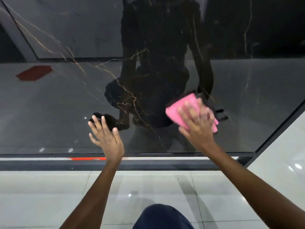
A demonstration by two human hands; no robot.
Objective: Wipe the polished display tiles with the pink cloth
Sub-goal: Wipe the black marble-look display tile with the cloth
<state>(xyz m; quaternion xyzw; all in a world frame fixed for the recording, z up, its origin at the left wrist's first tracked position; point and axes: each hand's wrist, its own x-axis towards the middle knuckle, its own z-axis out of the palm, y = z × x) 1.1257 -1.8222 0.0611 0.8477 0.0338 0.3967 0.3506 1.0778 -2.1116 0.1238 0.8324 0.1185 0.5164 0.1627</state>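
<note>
Here the right hand (197, 123) lies flat on the pink cloth (183, 107), fingers spread and straight, pressing it against the polished display tile (66, 113). The cloth sits toward the right side of the tile, a little way in from its near edge, with its far-left part showing bare beyond the fingertips; hand and cloth are both slightly blurred. The left hand (106, 138) is released, fingers straight and fanned, holding nothing, over the near middle of the same tile (whether its fingertips actually touch the surface I cannot tell). The tile is dark, almost black, with thin gold veins (130, 98) running across it, and glossy enough to mirror the person's dark silhouette and both hands. A dark frame (49, 164) borders its near edge, with an orange strip (87, 158) along it just left of the left wrist. Nearer still is a pale glossy floor (49, 195), and a dark blue trouser knee (161, 217) at the bottom.
</note>
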